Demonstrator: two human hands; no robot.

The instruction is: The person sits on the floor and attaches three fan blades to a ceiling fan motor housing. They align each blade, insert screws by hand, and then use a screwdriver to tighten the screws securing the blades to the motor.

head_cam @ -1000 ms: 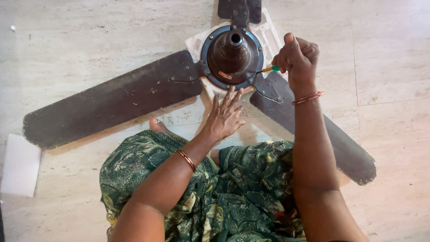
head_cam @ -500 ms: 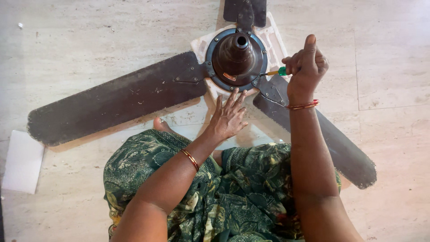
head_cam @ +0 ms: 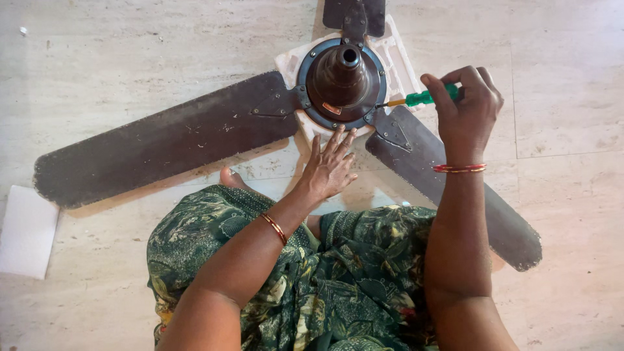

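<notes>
Pale stone floor tiles (head_cam: 130, 58) lie under everything, with a white sheet (head_cam: 26, 231) at far left. Next comes the dusty dark brown ceiling fan (head_cam: 340, 81) (blades spread flat, hub on white foam). Your left hand (head_cam: 330, 168) rests open, fingertips touching the hub's rim. Your right hand (head_cam: 469, 107) is clenched on a green-handled screwdriver (head_cam: 416, 99), its tip at the hub's right edge.

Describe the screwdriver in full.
The screwdriver has a green handle, a short orange collar and a thin metal shaft. It lies nearly level, tip pointing left against the rim of the dark ceiling fan hub, near a blade bracket. The right hand grips its handle, covering the rear end. Nothing else touches it.
</notes>
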